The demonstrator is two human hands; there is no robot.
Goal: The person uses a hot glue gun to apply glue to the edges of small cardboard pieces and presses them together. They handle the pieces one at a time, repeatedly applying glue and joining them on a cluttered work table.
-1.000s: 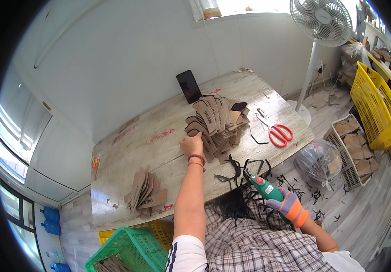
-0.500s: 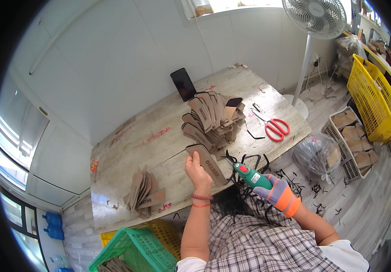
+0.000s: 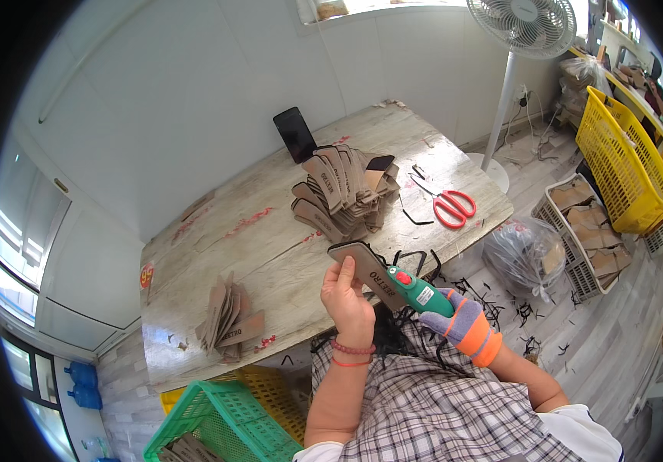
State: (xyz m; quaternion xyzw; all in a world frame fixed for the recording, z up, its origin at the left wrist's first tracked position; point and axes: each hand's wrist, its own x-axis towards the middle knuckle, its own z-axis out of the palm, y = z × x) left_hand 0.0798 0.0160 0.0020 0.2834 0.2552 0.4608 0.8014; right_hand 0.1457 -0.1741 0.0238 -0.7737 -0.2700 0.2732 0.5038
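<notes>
My left hand [image 3: 347,304], bare with red bracelets at the wrist, grips a flat tan insole [image 3: 367,266] with a dark rim near the table's front edge. Its thumb lies on the upper face. Gloved in grey and orange, my right hand [image 3: 464,327] is closed around green electric scissors [image 3: 426,297] with a red switch. The tool's front end meets the insole's right edge; its blades are hidden there. Black trimmed strips [image 3: 422,262] lie beside the tool and on my lap. Behind my hands is a heaped pile of similar insoles [image 3: 339,181].
A smaller insole stack [image 3: 227,319] lies on the table's left part. Red-handled scissors [image 3: 453,209] and a phone [image 3: 295,135] are also on it. A green crate [image 3: 227,416] stands below. To the right are a plastic bag [image 3: 527,258], a fan [image 3: 522,23] and a yellow basket [image 3: 627,165].
The electric scissors have come to the insole's right edge, where before a gap showed their blades. My left hand has turned the insole slightly. The whole view has shifted a little.
</notes>
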